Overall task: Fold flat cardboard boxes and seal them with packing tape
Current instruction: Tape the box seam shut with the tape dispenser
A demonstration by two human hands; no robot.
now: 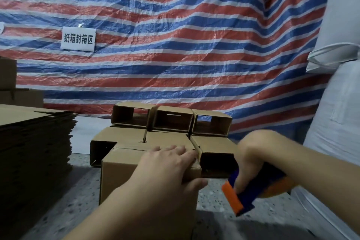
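Note:
A folded brown cardboard box [120, 173] stands on the speckled floor in front of me, its top flaps closed. My left hand [167, 163] lies flat on the box's top near its right edge, fingers straight, thumb down the front face. To the right of the box my right hand [247, 163] grips a blue and orange tape dispenser [239, 198], which is blurred and held just off the box's right side. The tape roll itself is mostly hidden behind my right hand.
Several folded open-ended boxes [171, 121] sit in rows behind the one I hold. A tall stack of flat cardboard blanks [33, 138] stands at the left. A striped tarp [175, 45] with a paper sign [78, 39] hangs behind. White sacks [339, 103] rise at the right.

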